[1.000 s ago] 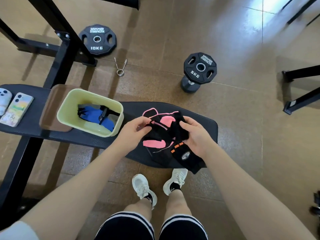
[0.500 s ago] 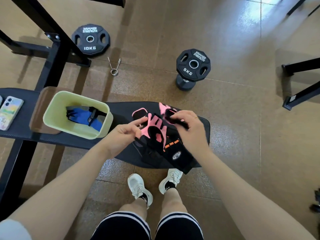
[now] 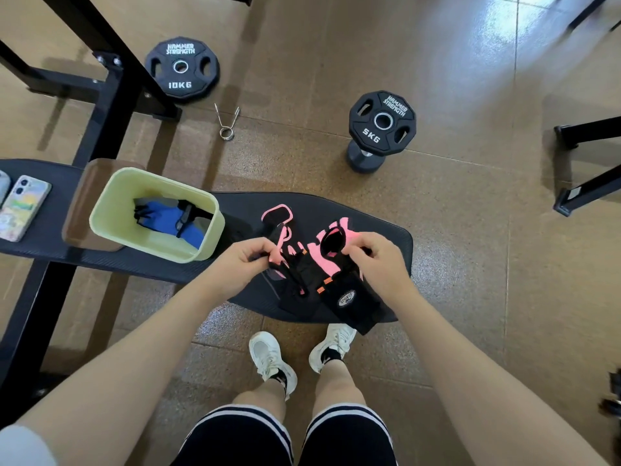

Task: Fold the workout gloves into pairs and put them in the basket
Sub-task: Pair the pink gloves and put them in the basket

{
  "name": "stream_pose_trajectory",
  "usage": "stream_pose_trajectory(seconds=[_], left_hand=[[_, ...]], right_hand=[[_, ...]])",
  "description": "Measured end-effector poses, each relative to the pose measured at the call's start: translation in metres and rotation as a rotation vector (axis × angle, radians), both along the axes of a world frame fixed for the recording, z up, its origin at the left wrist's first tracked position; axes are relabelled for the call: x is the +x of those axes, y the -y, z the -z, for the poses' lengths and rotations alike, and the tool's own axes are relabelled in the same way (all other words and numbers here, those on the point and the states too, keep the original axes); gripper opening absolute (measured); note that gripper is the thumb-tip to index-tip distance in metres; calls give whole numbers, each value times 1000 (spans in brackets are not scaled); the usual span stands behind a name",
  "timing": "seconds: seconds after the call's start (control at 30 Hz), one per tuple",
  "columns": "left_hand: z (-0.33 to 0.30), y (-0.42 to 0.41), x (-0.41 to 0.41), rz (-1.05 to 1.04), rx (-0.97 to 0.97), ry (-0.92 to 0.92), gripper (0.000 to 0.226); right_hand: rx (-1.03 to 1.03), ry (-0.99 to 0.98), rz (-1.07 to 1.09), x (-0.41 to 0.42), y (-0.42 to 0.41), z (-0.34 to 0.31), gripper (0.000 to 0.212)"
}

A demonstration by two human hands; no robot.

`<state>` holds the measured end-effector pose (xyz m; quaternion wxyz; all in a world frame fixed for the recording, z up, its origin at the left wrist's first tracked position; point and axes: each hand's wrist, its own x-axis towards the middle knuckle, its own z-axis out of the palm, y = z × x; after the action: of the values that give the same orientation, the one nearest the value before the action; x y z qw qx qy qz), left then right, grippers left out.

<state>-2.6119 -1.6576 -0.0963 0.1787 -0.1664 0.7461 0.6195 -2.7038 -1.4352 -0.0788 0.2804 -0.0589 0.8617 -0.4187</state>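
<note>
A pair of black and pink workout gloves lies spread on the black bench pad, their wrist straps hanging over its near edge. My left hand pinches the left side of the gloves by a pink strap. My right hand pinches the pink finger part on the right. Left of them on the bench stands a pale yellow basket with a blue and black glove pair inside.
A brown lid lies under the basket, and two phones rest at the bench's far left. On the floor are a 10 kg plate, a 5 kg plate on a dumbbell handle, a spring clip and black rack legs.
The gloves were bunched between both hands; they have since been opened out, with my hands now further apart on either side. The view shifted slightly.
</note>
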Motion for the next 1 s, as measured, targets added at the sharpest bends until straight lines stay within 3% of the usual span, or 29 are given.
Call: stream_pose_trajectory(seconds=[0.1,0.17,0.23,0.4,0.53,0.63,0.73,0.83,1.0], left_hand=[[3,4,-6,94,-351,-52,6],[0,1,-10,148,-475,-34,9],[-7,-1,-10,190,-505,1,8],[6,8,-6,147,-317,117,7],[25,4,-8,181,-59,212,7],[51,-7,-15,222,-34,205,11],[92,-24,-23,284,-219,190,10],[136,-44,-30,301,-347,198,12],[161,-60,-41,365,-257,238,14]], right_hand=[[67,8,-128,2,15,1,39],[59,33,-119,9,28,2,49],[11,78,-81,15,39,3,39],[-72,227,-54,19,32,22,28],[-74,469,-261,8,4,51,42],[39,571,-426,-5,-14,85,59],[274,480,-535,-16,-24,133,70],[446,355,-705,-28,-31,178,54],[683,188,-1186,-64,-22,185,55]])
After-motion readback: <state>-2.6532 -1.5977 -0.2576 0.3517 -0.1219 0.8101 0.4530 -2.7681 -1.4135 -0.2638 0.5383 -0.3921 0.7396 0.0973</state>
